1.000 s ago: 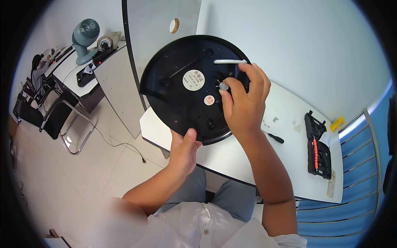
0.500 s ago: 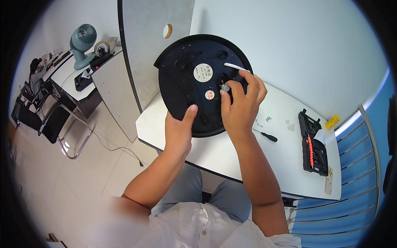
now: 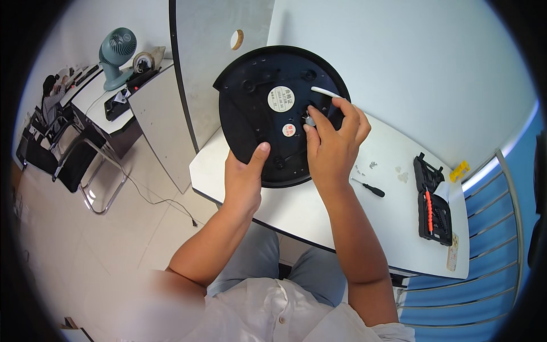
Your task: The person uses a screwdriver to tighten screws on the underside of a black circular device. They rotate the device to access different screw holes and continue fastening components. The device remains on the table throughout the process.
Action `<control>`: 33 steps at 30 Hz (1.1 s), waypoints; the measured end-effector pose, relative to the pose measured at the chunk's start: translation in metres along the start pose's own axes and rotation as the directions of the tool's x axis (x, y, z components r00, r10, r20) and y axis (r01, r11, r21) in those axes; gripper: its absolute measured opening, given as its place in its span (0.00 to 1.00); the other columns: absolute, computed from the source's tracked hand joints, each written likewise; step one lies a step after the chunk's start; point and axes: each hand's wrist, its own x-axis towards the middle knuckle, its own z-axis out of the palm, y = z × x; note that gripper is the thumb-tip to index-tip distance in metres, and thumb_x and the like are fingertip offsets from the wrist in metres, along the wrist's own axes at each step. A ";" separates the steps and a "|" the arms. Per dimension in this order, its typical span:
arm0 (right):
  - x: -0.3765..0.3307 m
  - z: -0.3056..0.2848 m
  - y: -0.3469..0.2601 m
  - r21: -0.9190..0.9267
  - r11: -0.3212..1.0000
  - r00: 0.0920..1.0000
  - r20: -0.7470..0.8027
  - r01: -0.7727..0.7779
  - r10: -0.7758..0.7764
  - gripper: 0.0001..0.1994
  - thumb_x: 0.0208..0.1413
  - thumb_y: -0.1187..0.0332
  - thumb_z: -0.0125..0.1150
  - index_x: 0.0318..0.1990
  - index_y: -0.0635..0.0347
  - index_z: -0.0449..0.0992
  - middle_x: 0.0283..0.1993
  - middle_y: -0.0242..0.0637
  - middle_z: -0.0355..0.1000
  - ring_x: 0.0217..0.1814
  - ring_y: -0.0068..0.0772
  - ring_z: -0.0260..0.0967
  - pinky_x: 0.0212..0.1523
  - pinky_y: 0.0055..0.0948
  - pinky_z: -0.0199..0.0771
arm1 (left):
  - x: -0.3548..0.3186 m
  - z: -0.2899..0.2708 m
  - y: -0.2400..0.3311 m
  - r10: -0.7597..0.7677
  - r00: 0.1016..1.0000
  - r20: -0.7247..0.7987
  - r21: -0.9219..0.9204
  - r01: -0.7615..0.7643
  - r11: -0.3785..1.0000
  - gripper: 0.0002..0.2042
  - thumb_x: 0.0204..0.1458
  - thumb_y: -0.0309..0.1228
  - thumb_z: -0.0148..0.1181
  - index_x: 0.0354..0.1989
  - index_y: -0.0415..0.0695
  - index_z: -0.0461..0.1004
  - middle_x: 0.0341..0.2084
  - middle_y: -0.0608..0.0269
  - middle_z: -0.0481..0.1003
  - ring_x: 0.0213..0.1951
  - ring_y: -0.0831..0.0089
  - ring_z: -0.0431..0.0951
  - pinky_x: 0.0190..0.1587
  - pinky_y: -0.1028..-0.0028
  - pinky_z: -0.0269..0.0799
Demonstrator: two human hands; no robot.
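Observation:
A round black plastic housing (image 3: 244, 117) with a notch at its left rim is held up over the white table. Its facing side carries a white round sticker (image 3: 281, 99), a smaller red-and-white one (image 3: 289, 130), and several screw holes. My left hand (image 3: 242, 179) grips the lower left edge, thumb on the face and fingers hidden behind. With thumb and index finger, my right hand (image 3: 336, 145) pinches a small grey-white round part (image 3: 310, 121) against the face. A thin white strip (image 3: 325, 92) sticks out past the right hand's other fingers; its lower end is hidden.
On the table (image 3: 285, 219), right of my right forearm, lie a black-handled screwdriver (image 3: 373, 190) and small loose bits (image 3: 373, 165). Farther right are an open black tool case (image 3: 436, 216) and a yellow object (image 3: 459, 171). A grey partition (image 3: 208, 74) stands behind; metal rails (image 3: 507, 199) bound the right.
My right index finger has straightened and shifted upward over the small part. The housing and left hand have barely moved; the whole view has shifted slightly.

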 end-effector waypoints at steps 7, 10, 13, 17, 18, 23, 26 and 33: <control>0.002 -0.003 -0.002 -0.081 0.996 0.997 0.070 0.033 -0.027 0.10 0.45 0.70 0.70 0.37 0.53 0.79 0.62 0.34 0.56 0.68 0.49 0.44 0.65 0.60 0.45 | 0.001 0.000 0.004 -0.024 1.000 0.009 0.040 0.024 0.999 0.27 0.57 0.33 0.60 0.62 0.36 0.58 0.57 0.53 0.67 0.57 0.67 0.68 0.61 0.69 0.62; 0.006 -0.004 0.001 -0.106 0.988 0.988 0.122 0.108 -0.095 0.10 0.45 0.69 0.70 0.36 0.54 0.77 0.62 0.34 0.55 0.71 0.48 0.41 0.66 0.64 0.42 | 0.002 -0.002 0.008 -0.019 1.000 0.012 0.075 0.019 0.997 0.27 0.57 0.34 0.59 0.62 0.37 0.58 0.57 0.53 0.67 0.58 0.67 0.68 0.62 0.68 0.60; 0.013 -0.006 0.008 -0.080 0.980 0.973 0.152 0.185 -0.171 0.10 0.45 0.69 0.70 0.35 0.55 0.76 0.62 0.35 0.55 0.71 0.48 0.40 0.65 0.66 0.44 | 0.007 -0.005 0.008 0.018 1.000 0.005 0.094 -0.018 0.995 0.28 0.57 0.36 0.61 0.61 0.35 0.60 0.55 0.53 0.69 0.56 0.67 0.69 0.60 0.69 0.63; 0.023 -0.011 0.011 -0.065 0.956 0.940 0.216 0.286 -0.266 0.11 0.44 0.69 0.71 0.34 0.57 0.74 0.61 0.35 0.55 0.71 0.46 0.42 0.65 0.64 0.47 | 0.015 -0.014 0.013 0.029 0.999 0.022 0.124 -0.032 0.992 0.32 0.56 0.39 0.61 0.63 0.35 0.57 0.57 0.51 0.67 0.58 0.67 0.67 0.60 0.70 0.62; 0.025 -0.010 0.013 -0.063 0.954 0.936 0.222 0.292 -0.272 0.11 0.43 0.69 0.71 0.33 0.57 0.74 0.61 0.35 0.56 0.70 0.46 0.43 0.65 0.63 0.48 | 0.015 -0.014 0.012 0.094 0.995 0.016 0.083 -0.095 0.992 0.34 0.56 0.40 0.62 0.65 0.35 0.53 0.59 0.51 0.63 0.60 0.66 0.64 0.61 0.70 0.61; 0.032 -0.002 0.014 -0.016 0.973 0.956 0.194 0.230 -0.222 0.13 0.41 0.71 0.70 0.34 0.60 0.72 0.57 0.36 0.61 0.67 0.43 0.48 0.65 0.56 0.49 | -0.001 -0.012 -0.029 0.418 0.898 -0.140 -0.008 -0.423 0.906 0.40 0.58 0.41 0.58 0.71 0.45 0.39 0.69 0.61 0.44 0.67 0.66 0.54 0.67 0.67 0.51; 0.031 0.001 0.014 -0.011 0.978 0.966 0.160 0.208 -0.204 0.13 0.41 0.72 0.69 0.34 0.60 0.72 0.57 0.38 0.61 0.66 0.45 0.50 0.62 0.51 0.50 | -0.005 -0.013 -0.060 0.072 0.991 -0.116 -0.154 -0.089 0.984 0.48 0.54 0.52 0.60 0.71 0.48 0.31 0.70 0.62 0.39 0.69 0.63 0.46 0.68 0.60 0.47; 0.019 0.004 0.011 -0.022 0.988 0.982 0.115 0.152 -0.148 0.13 0.40 0.72 0.69 0.34 0.60 0.73 0.56 0.38 0.62 0.64 0.46 0.52 0.60 0.49 0.50 | -0.010 0.038 -0.048 -0.286 0.879 0.381 -0.486 0.454 0.747 0.26 0.63 0.46 0.47 0.64 0.44 0.56 0.59 0.54 0.64 0.55 0.64 0.70 0.58 0.61 0.68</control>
